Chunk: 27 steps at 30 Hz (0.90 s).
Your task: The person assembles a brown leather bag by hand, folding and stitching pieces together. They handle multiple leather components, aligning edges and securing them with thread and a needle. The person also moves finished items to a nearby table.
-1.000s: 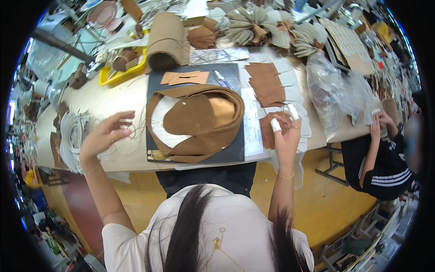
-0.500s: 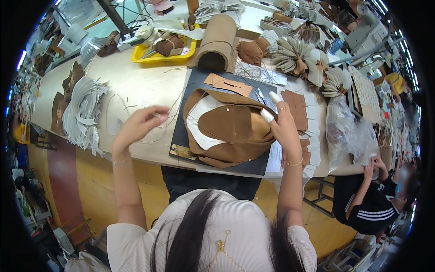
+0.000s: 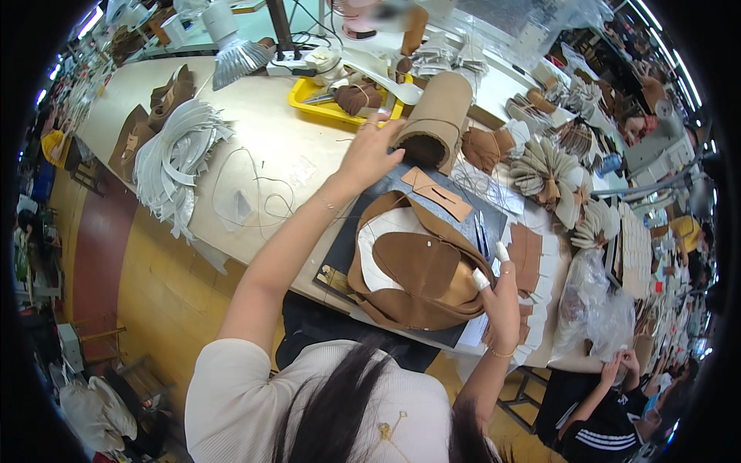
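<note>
My left hand (image 3: 370, 154) reaches over the table beside a brown cardboard tube (image 3: 432, 119) and the near edge of a yellow tray (image 3: 309, 108). Its fingers are apart and nothing shows in them. A brown leather piece (image 3: 417, 266), shaped like a bag with curled-up sides and a white lining, lies on a dark board (image 3: 337, 255). My right hand (image 3: 502, 297), two fingers wrapped in white, rests at that piece's right edge with those fingers spread. Beyond the piece are flat tan leather strips (image 3: 436, 194) and slim metal tools (image 3: 482, 231). Thin dark thread (image 3: 266, 181) loops across the table.
Left on the table are a bundle of white strips (image 3: 177, 158) and brown leather parts (image 3: 133, 143). A metal lamp shade (image 3: 241, 62) stands behind. To the right are fanned bundles of pieces (image 3: 549, 170), clear plastic bags (image 3: 590, 309) and a co-worker (image 3: 610, 417).
My left hand has swung forward and right, from left of the board to the tube and tray. My right hand stays by the leather piece's edge. The whole view has turned and shifted.
</note>
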Motion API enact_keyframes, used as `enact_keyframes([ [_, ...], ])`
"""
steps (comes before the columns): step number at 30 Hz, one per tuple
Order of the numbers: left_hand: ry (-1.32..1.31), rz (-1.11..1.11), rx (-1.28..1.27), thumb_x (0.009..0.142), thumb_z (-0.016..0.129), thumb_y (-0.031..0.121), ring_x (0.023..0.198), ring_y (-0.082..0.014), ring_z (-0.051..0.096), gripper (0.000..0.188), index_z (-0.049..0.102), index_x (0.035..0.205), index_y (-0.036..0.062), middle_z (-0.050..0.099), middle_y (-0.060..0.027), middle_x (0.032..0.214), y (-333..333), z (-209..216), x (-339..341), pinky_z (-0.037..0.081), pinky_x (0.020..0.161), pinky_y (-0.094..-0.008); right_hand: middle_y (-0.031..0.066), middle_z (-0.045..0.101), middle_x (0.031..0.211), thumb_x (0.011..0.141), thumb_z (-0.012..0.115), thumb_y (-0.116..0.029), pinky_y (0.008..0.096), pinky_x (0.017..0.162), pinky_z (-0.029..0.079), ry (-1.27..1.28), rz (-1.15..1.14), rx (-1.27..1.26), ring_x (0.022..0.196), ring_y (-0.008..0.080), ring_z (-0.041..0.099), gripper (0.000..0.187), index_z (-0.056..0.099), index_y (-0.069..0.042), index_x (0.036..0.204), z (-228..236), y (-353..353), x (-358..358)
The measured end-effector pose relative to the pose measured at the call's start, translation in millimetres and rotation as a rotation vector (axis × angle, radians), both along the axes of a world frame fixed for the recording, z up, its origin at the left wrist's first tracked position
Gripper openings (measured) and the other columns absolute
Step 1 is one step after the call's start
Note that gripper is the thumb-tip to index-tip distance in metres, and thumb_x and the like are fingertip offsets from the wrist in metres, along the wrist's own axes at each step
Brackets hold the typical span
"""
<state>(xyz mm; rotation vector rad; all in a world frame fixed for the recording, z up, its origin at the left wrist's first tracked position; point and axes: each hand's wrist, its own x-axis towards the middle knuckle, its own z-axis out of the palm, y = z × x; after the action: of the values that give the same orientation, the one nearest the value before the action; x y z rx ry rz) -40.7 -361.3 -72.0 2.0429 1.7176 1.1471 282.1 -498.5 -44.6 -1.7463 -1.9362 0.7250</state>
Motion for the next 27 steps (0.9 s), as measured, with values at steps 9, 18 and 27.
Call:
enact_keyframes([
  [9, -1.247, 0.274, -0.601, 0.095, 0.052, 0.018, 0.1, -0.0268, 0.061, 0.04, 0.036, 0.123, -0.0052, 0.055, -0.0198, 0.099, 28, -24, -90, 0.056, 0.077, -0.0339, 0.0247, 0.04, 0.134, 0.086, 0.063, -0.014, 0.0435, 0.101, 0.037, 0.013, -0.142, 0.203, 0.12, 0.0417, 0.045, 0.054, 0.041, 0.007, 0.13, -13, -8, -21],
  [18, -1.763, 0.099, -0.556, 0.098, 0.044, 0.016, 0.119, -0.0371, 0.051, 0.043, 0.032, 0.133, -0.0052, 0.048, -0.0272, 0.128, 77, -56, -134, 0.043, 0.103, -0.0453, 0.0188, 0.046, 0.123, 0.09, 0.059, -0.009, 0.0389, 0.093, 0.044, 0.167, -0.2, 0.173, 0.107, 0.0302, 0.058, 0.045, 0.044, 0.006, 0.129, -24, -9, -27],
  [27, -1.092, 0.132, -0.499, 0.09, 0.063, 0.024, 0.109, -0.0312, 0.058, 0.062, 0.035, 0.14, 0.0013, 0.055, -0.0183, 0.125, -16, -11, -183, 0.045, 0.096, -0.0386, 0.0165, 0.048, 0.12, 0.093, 0.054, -0.006, 0.0343, 0.09, 0.047, 0.22, -0.229, 0.233, 0.107, 0.0249, 0.058, 0.039, 0.043, 0.007, 0.128, -29, -9, -29],
])
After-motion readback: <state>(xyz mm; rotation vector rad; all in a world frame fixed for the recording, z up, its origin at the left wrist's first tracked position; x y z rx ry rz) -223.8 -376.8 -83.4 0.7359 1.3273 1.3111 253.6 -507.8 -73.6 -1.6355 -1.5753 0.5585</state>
